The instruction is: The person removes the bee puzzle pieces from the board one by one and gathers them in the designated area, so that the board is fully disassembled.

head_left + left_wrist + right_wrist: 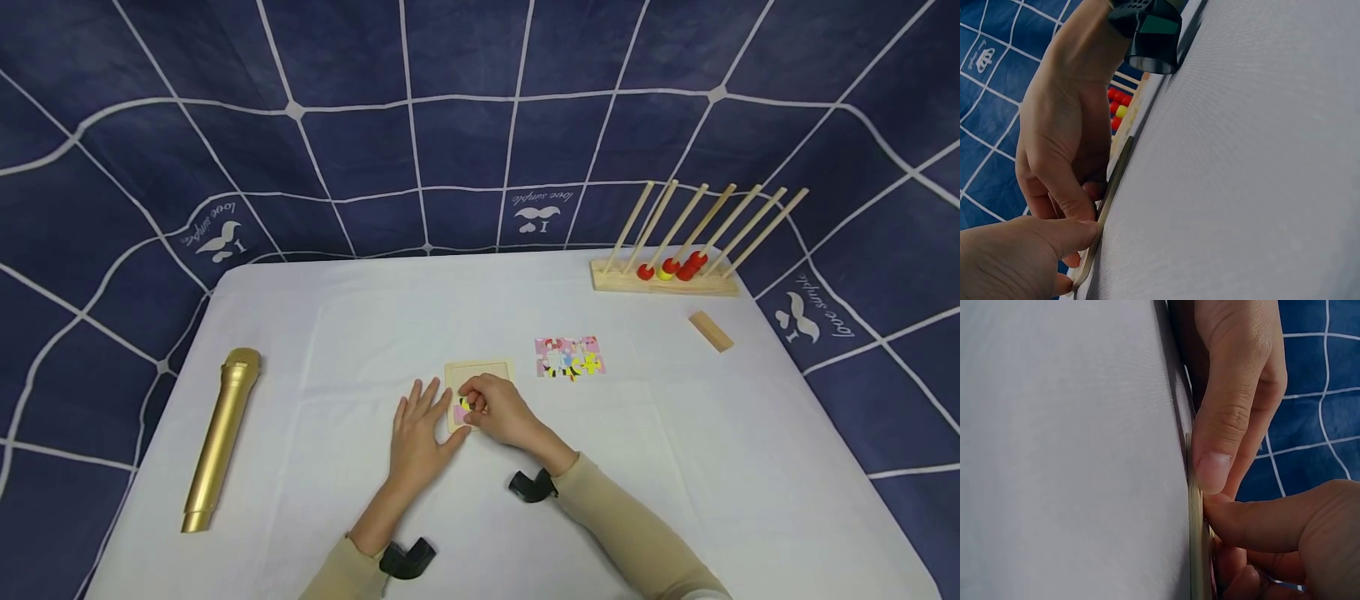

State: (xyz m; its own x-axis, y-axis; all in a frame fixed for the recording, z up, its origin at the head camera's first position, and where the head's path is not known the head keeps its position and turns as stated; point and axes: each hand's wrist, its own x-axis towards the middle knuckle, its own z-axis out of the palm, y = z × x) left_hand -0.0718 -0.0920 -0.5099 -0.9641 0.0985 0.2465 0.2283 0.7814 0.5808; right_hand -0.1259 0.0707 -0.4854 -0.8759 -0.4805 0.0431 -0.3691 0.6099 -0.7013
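A small wooden puzzle frame [478, 365] lies mid-table, with pink jigsaw pieces [459, 414] in its lower left part. My right hand [506, 412] is over the frame, thumb and bent fingers around a yellow-and-black puzzle piece [466, 403]; the fingers hide much of it. My left hand [417, 440] rests at the frame's left side, fingers spread, its thumb touching the lower edge. In the left wrist view the frame's side [1113, 187] runs past both hands. The right wrist view shows the left thumb [1213, 472] against the frame, beside the right hand [1310, 531].
Right of the frame lies a cluster of pink and yellow jigsaw pieces [570, 358]. A wooden peg rack [663, 283] with red and yellow beads stands at the back right, near a small wooden block [711, 331]. At the left lies a gold microphone [221, 442].
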